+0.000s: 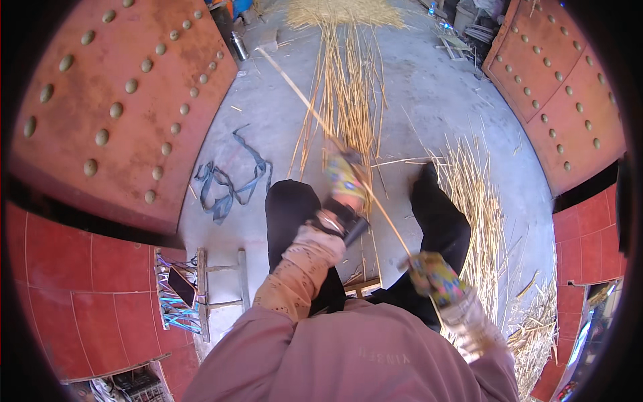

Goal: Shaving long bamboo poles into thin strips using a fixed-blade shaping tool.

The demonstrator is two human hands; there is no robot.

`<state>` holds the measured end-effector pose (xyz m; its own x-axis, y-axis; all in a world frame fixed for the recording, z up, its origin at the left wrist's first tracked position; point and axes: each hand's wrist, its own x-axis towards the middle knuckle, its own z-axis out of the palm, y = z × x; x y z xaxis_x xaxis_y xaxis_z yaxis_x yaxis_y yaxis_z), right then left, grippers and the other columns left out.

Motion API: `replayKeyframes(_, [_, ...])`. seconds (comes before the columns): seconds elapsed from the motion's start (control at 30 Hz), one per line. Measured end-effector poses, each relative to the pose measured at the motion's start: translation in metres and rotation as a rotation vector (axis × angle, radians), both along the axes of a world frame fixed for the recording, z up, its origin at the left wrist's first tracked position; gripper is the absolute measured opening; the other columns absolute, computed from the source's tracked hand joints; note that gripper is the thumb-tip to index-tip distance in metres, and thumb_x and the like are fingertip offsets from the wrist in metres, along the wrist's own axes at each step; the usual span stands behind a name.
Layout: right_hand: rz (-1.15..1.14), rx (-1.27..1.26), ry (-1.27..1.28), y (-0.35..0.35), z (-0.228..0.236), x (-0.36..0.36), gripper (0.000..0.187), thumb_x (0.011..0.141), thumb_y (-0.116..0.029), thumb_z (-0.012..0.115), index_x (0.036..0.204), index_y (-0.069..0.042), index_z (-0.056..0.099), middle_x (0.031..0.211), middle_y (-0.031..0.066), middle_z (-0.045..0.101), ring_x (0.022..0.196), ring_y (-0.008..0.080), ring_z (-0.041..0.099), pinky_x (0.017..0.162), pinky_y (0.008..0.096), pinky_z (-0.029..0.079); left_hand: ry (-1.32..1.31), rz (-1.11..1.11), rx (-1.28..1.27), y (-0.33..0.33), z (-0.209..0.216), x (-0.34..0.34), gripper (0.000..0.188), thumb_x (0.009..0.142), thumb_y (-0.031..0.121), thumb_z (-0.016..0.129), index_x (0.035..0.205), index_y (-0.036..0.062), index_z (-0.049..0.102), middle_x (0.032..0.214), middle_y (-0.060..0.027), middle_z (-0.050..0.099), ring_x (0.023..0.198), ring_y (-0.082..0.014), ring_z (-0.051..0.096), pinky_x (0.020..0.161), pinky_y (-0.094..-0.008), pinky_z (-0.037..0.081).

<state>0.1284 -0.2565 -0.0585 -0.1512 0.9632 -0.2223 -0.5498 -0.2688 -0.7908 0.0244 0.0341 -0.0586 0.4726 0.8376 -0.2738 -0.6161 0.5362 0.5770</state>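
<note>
A long thin reed stalk (293, 86) slants across the view from the far left down toward my lap. My left hand (346, 177), in a patterned glove and smeared by motion, is closed around its middle. My right hand (437, 278), in a similar glove, grips the stalk's lower end beside my right thigh. A bundle of long stalks (348, 87) lies on the floor ahead of my knees, partly behind the held stalk and my left hand. More pale stalks (472, 221) lie in a pile along my right leg.
Studded red doors (134, 87) flank me left and right (559, 87). A tangled dark strap (231, 191) lies on the floor at left, above a small stool frame (203, 295) with woven cords. A metal flask (239, 45) stands at the far left. Straw (345, 10) lies far ahead.
</note>
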Motion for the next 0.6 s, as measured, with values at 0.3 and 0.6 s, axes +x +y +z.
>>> replayKeyframes(0.3, [-0.094, -0.316, 0.116, -0.062, 0.009, 0.014, 0.043, 0.09, -0.02, 0.053, 0.122, 0.007, 0.046, 0.061, 0.0019, 0.05, 0.048, 0.0098, 0.046, 0.046, 0.0234, 0.042, -0.047, -0.275, -0.136, -0.055, -0.029, 0.032, 0.043, 0.088, 0.054, 0.044, 0.082, 0.0133, 0.055, 0.065, 0.002, 0.052, 0.06, -0.008, 0.051, 0.053, -0.0213, 0.042])
replayKeyframes(0.6, [-0.168, -0.356, 0.241, -0.036, 0.005, 0.008, 0.019, 0.085, -0.016, 0.058, 0.093, 0.0, 0.061, 0.059, 0.0033, 0.05, 0.042, 0.0065, 0.042, 0.035, 0.0194, 0.029, 0.172, -0.001, 0.009, 0.008, -0.001, 0.018, 0.051, 0.083, 0.063, 0.045, 0.08, 0.0131, 0.053, 0.069, 0.0006, 0.053, 0.056, -0.0129, 0.052, 0.051, -0.0264, 0.042])
